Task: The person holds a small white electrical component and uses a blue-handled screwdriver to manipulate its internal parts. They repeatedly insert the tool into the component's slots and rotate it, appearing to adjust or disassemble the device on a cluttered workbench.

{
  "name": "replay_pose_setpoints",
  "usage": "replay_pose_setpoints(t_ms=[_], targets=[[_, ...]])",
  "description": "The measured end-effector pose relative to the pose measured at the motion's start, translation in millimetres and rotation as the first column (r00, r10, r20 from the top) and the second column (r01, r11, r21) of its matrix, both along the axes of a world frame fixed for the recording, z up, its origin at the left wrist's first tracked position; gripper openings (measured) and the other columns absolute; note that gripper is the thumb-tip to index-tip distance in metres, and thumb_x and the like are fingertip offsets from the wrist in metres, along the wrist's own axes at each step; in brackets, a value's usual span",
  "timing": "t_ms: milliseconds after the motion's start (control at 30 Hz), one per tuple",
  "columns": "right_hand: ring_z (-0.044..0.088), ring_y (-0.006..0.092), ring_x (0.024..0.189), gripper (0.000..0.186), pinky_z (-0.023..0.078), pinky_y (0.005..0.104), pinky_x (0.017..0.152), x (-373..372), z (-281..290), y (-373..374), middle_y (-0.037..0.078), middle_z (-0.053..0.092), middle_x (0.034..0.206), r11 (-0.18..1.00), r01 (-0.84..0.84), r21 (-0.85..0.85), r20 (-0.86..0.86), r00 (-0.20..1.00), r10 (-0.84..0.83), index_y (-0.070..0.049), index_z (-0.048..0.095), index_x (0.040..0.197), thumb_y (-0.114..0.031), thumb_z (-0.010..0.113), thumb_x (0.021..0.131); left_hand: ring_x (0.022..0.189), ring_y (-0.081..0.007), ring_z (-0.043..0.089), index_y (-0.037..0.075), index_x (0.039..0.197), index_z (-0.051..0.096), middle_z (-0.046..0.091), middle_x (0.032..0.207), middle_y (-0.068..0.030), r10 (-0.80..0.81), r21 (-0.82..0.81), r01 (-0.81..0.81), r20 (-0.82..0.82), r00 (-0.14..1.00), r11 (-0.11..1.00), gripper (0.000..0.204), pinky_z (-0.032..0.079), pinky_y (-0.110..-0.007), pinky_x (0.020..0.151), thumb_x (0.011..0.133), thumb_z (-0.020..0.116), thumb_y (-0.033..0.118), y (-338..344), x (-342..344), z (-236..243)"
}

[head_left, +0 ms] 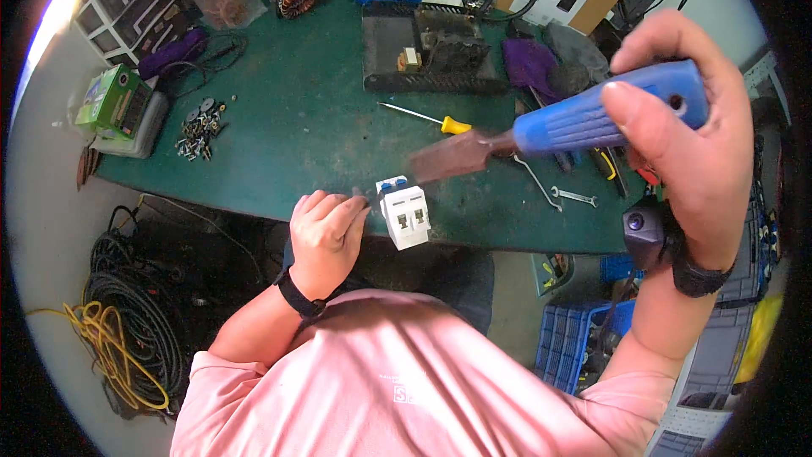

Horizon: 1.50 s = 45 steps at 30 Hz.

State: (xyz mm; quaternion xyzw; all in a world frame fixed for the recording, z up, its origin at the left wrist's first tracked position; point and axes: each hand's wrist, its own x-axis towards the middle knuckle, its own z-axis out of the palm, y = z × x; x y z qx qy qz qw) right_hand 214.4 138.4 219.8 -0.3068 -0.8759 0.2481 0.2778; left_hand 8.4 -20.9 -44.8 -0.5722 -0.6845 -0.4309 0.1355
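Observation:
My right hand (685, 127) is raised at the right, its fingers wrapped round the blue handle of a chisel (584, 114). The chisel's broad, rusty-brown blade points left and down, its tip just above and right of a white circuit breaker (407, 218). This breaker has two poles and blue toggles and sits at the bench's near edge. Close to its left side is my left hand (326, 233), fingers curled closed. Something dark shows between those fingertips and the breaker, too small to make out. Whether the blade touches the breaker I cannot tell.
Beyond the breaker lies a yellow-handled screwdriver (452, 125). Two wrenches (575, 196) rest at the right on the green bench (279, 127). Loose screws (200, 129) are heaped at left, near a green box (114, 101). A black metal chassis (431, 46) stands at the back.

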Motion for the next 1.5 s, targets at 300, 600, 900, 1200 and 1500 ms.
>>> replay_pose_setpoints(t_ms=[300, 600, 900, 1200, 1500], targets=[[0.049, 0.0023, 0.059, 0.032, 0.037, 0.0172, 0.051, 18.9, -3.3, 3.1, -0.003, 0.056, 0.079, 0.998, 0.046, 0.036, -0.005, 0.999, -0.046, -0.007, 0.061, 0.102, -0.027, 0.075, 0.083, 0.068, -0.0277, 0.06, 0.002, 0.087, 0.071, 0.067, 0.078, -0.0102, 0.0, 0.055, 0.0, -0.002, 1.0, 0.998, 0.012, 0.047, -0.037, 0.064, 0.076, 0.076, 0.0, 2.1, -1.7, -1.5], [0.051, 0.0031, 0.065, 0.029, 0.039, 0.0182, 0.055, 24.7, -14.1, 2.5, -0.002, 0.057, 0.085, 0.999, 0.028, 0.038, -0.044, 0.999, -0.026, -0.007, 0.062, 0.101, -0.025, 0.075, 0.082, 0.069, -0.0282, 0.061, 0.001, 0.086, 0.071, 0.068, 0.077, -0.0119, 0.002, 0.033, -0.005, 0.091, 0.996, 0.999, 0.011, 0.049, -0.037, 0.066, 0.076, 0.076, -0.001, 4.4, -2.7, 0.3], [0.05, 0.0034, 0.069, 0.027, 0.038, 0.0192, 0.058, 25.9, -18.0, 5.1, -0.003, 0.055, 0.084, 0.996, -0.052, -0.068, -0.003, 0.999, 0.052, -0.005, 0.062, 0.097, -0.022, 0.076, 0.08, 0.071, -0.0299, 0.063, 0.0, 0.084, 0.071, 0.068, 0.076, -0.0132, 0.042, 0.002, -0.042, 0.127, 0.991, 0.999, 0.007, 0.051, -0.037, 0.069, 0.078, 0.075, 0.0, 7.7, 0.7, 4.5], [0.048, 0.0039, 0.071, 0.022, 0.038, 0.0204, 0.063, 18.3, -39.2, 6.2, -0.003, 0.054, 0.081, 0.964, -0.262, -0.046, -0.197, 0.948, 0.249, -0.004, 0.061, 0.095, -0.018, 0.074, 0.083, 0.105, -0.035, 0.064, -0.003, 0.118, 0.064, 0.065, 0.114, -0.0211, -0.149, 0.002, 0.16, 0.362, 0.92, 0.987, 0.051, 0.05, -0.039, 0.093, 0.072, 0.08, 0.014, 5.8, -5.2, 30.6], [0.05, 0.0032, 0.071, 0.022, 0.039, 0.0193, 0.061, 32.8, -41.0, 6.2, -0.003, 0.056, 0.083, 0.967, -0.25, -0.05, -0.266, 0.937, 0.229, -0.005, 0.062, 0.098, -0.017, 0.074, 0.085, 0.098, -0.025, 0.067, -0.005, 0.124, 0.064, 0.07, 0.107, -0.0163, -0.036, -0.346, 0.15, 0.314, 0.949, 0.926, 0.06, 0.051, -0.035, 0.092, 0.073, 0.086, 0.018, 35.5, -1.7, 57.4]])
